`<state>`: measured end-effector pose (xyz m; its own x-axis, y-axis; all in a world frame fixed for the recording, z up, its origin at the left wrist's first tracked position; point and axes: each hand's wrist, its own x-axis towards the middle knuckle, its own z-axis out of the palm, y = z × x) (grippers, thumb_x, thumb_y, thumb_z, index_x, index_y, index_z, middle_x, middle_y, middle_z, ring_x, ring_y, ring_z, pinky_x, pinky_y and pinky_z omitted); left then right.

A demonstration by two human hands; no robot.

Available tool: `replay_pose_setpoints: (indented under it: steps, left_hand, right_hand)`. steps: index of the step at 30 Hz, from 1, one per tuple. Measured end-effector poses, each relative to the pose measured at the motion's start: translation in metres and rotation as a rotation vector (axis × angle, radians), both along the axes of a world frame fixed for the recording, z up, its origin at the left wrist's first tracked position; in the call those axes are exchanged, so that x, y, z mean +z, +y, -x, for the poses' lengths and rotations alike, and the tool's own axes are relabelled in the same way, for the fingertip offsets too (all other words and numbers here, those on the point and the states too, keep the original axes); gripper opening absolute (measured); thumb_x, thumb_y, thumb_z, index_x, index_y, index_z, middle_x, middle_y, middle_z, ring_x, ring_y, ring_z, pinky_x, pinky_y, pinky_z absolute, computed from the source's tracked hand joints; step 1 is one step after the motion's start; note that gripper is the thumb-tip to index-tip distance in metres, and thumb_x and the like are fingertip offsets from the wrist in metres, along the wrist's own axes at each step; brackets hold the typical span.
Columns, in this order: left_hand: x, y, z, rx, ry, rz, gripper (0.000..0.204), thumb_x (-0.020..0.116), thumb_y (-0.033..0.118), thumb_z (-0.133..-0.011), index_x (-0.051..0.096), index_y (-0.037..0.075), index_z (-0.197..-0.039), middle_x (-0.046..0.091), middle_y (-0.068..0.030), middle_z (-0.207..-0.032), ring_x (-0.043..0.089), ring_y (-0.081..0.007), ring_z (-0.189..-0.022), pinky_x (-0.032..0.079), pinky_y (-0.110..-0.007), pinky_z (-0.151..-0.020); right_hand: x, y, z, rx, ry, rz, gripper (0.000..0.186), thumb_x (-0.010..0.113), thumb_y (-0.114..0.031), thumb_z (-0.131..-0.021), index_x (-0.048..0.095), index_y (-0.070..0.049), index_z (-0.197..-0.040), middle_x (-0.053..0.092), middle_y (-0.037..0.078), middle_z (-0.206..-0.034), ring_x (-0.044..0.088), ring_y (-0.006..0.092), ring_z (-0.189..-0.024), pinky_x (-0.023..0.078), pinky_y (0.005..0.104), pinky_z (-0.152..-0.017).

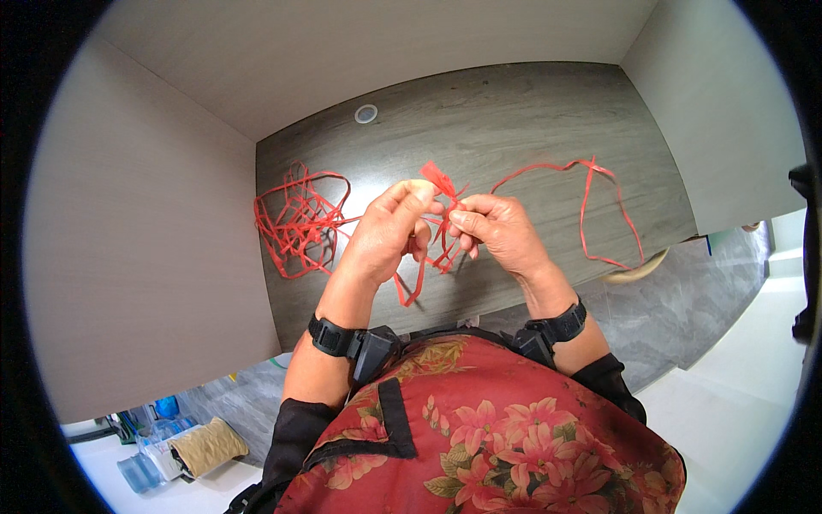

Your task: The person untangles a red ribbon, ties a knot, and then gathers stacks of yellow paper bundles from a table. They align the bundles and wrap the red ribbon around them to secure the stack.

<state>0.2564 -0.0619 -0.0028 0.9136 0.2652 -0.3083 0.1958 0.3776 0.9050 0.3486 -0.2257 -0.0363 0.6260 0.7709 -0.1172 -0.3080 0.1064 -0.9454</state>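
Over the middle of the grey wooden desk (514, 103), both hands are on a red plastic ribbon (438, 178) whose flared end sticks up between them. My left hand (387, 224) pinches the ribbon, thumb against the bent fingers. My right hand (501, 230) grips the bunched part just beside it, thumb on top. Short loops of the ribbon hang below the fingers. To the left lies a loose tangle of the same red ribbon (301, 221), joined by a strand running to my left hand. A single length curves across the desk on the right.
Pale panels (154, 214) wall the desk at the left, back and right. A round cable-hole cover (366, 114) sits near the back edge. On the lower left are a tan quilted bag (210, 447) and plastic bottles (141, 471). A curved pale rim (638, 269) shows beyond the front right edge.
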Motion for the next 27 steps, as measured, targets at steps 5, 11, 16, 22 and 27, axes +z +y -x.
replay_pose_setpoints:
  steps: [5, 11, 16, 22, 27]
  left_hand:
    - [-0.002, -0.001, 0.004, -0.159, 0.103, -0.211, 0.012, 0.065, 0.016, -0.095, 0.066, 0.005, -0.1, 0.063, 0.0012, -0.077, 0.051, -0.0046, -0.052, 0.041, -0.02, -0.045]
    - [-0.005, -0.003, 0.003, -0.114, 0.094, -0.299, 0.014, 0.067, 0.019, -0.094, 0.069, 0.006, -0.091, 0.058, 0.0043, -0.067, 0.048, -0.0027, -0.053, 0.036, -0.02, -0.046]
    - [-0.007, -0.003, -0.002, -0.18, 0.131, -0.285, 0.013, 0.066, 0.017, -0.094, 0.067, 0.005, -0.086, 0.057, 0.0035, -0.063, 0.049, -0.0029, -0.053, 0.035, -0.021, -0.045]
    - [-0.009, -0.006, -0.003, -0.118, 0.09, -0.332, 0.015, 0.066, 0.014, -0.094, 0.064, 0.005, -0.082, 0.059, 0.0023, -0.066, 0.049, -0.0032, -0.053, 0.036, -0.021, -0.045]
    - [-0.013, -0.004, -0.004, -0.104, 0.034, -0.609, 0.017, 0.065, 0.017, -0.094, 0.066, 0.005, -0.082, 0.056, 0.0051, -0.066, 0.048, -0.003, -0.056, 0.039, -0.021, -0.048]
  right_hand:
    - [-0.002, -0.002, -0.005, -0.016, -0.002, 0.025, 0.015, 0.062, -0.014, -0.095, 0.07, -0.002, -0.095, 0.064, -0.001, -0.076, 0.056, 0.0031, -0.059, 0.046, 0.0182, -0.049]
    - [-0.001, -0.003, -0.008, -0.025, 0.029, 0.029, 0.015, 0.059, -0.01, -0.095, 0.07, 0.0, -0.097, 0.064, 0.0, -0.077, 0.056, 0.004, -0.059, 0.047, 0.0197, -0.049]
    - [-0.002, -0.003, -0.011, 0.009, 0.028, 0.039, 0.02, 0.057, -0.013, -0.096, 0.068, 0.0, -0.105, 0.066, 0.002, -0.08, 0.058, 0.0046, -0.063, 0.047, 0.02, -0.052]
    - [-0.004, -0.003, -0.01, 0.022, -0.096, 0.047, 0.019, 0.06, -0.016, -0.096, 0.07, 0.0, -0.093, 0.062, -0.001, -0.074, 0.053, 0.0035, -0.057, 0.044, 0.0185, -0.048]
    - [0.001, -0.007, -0.007, -0.039, 0.112, 0.06, 0.02, 0.054, -0.017, -0.1, 0.064, 0.0, -0.098, 0.063, 0.002, -0.078, 0.053, 0.0047, -0.054, 0.042, 0.0193, -0.044]
